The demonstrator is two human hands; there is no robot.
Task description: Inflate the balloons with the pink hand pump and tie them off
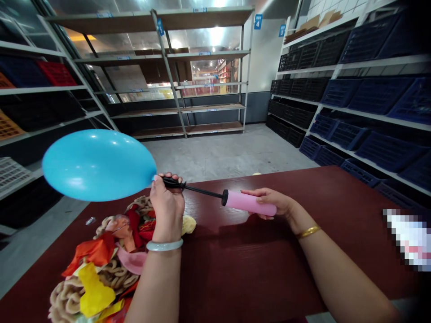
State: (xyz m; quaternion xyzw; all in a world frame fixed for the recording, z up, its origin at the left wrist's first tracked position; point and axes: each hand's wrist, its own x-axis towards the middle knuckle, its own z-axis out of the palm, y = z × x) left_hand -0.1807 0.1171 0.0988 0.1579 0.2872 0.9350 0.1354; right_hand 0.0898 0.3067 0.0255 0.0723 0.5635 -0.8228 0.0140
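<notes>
A blue inflated balloon [99,165] juts out to the left above the table edge. My left hand [167,197] is closed where the balloon's neck meets the black nozzle end of a hand balloon pump. From there a thin black rod runs right to the pump's pink barrel [251,202]. Wrapped around that barrel is my right hand [269,202], thumb on top and fingers beneath. The rod is drawn well out of the barrel. Below my left forearm lies a pile of deflated balloons [97,287] in yellow, orange, red and pink, mixed with tan coiled strands.
The dark red table [235,269] spans the foreground. A pixelated white item [411,240] lies at its right edge. Metal shelving [168,58] stands across the floor, with racks of blue crates [380,94] at right and more crates [55,73] at left.
</notes>
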